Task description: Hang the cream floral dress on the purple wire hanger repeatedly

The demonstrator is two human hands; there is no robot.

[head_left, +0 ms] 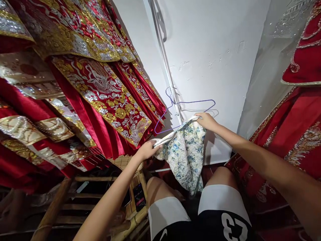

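A floral garment (187,154), white with blue and green flowers, hangs down in front of my knees. My left hand (147,149) pinches its upper left edge. My right hand (205,120) grips its upper right edge. A purple wire hanger (187,103) sits just behind the top of the cloth, against the white wall, its lower bar close to my right fingers. Whether the hanger is inside the garment I cannot tell.
Red garments with gold and silver embroidery (105,90) hang in a dense row on the left. More red embroidered cloth (296,134) hangs on the right. A bamboo stool or rack (130,187) with a phone (139,196) stands at lower left.
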